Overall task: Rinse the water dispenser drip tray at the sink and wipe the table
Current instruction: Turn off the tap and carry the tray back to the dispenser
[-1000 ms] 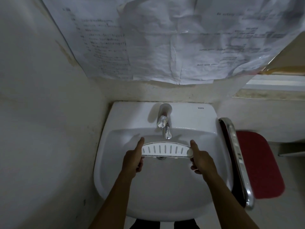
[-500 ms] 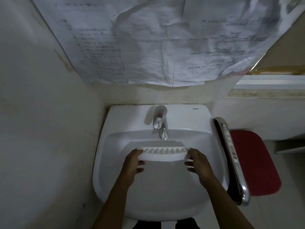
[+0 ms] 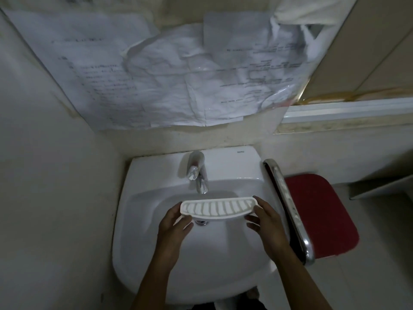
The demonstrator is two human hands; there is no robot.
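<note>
The white slotted drip tray (image 3: pixel 218 207) is held level over the white sink (image 3: pixel 156 276), its grille facing up, just below the chrome tap (image 3: pixel 199 175). My left hand (image 3: pixel 174 229) grips its left end and my right hand (image 3: pixel 267 222) grips its right end. No water runs from the tap. The drain (image 3: pixel 201 222) shows under the tray's front edge.
Crumpled printed papers (image 3: pixel 178 86) hang on the wall behind the sink. A chrome rail (image 3: pixel 288 206) runs along the sink's right side, with a red mat (image 3: pixel 317 215) on the floor beyond it. A plain wall stands close on the left.
The tray has been tipped from standing on edge, grille toward me, to lying flat with the grille up. Both hands shifted their hold on its ends. My head has tilted up slightly.
</note>
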